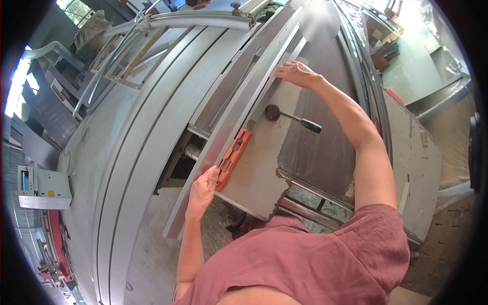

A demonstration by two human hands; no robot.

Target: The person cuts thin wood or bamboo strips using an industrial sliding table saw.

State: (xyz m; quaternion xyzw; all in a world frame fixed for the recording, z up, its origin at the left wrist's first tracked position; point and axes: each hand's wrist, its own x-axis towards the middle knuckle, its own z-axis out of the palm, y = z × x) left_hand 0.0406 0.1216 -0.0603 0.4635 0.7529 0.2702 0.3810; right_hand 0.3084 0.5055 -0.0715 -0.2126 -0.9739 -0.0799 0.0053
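A long, narrow grey board (231, 119) runs diagonally across the machine bed, from the lower left up to the far end. My left hand (202, 192) is closed around its edge near the lower end. The fingertips also meet the end of a red-orange plastic piece (235, 158) with cutouts, which lies along the board. Farther up, my right hand (297, 74) reaches over the bed; its bent fingers rest against a narrow light strip (299, 48) beside the board. Between the hands sits a lever with a black grip (311, 125) and a round dark knob (273, 112).
Long pale slotted rails (137, 137) stretch along the left. A control box (44, 188) with a small screen stands far left. Metal rods and a frame (147, 56) lie behind the rails. Sheets of board (414, 71) are at the right, beside a side table (414, 168).
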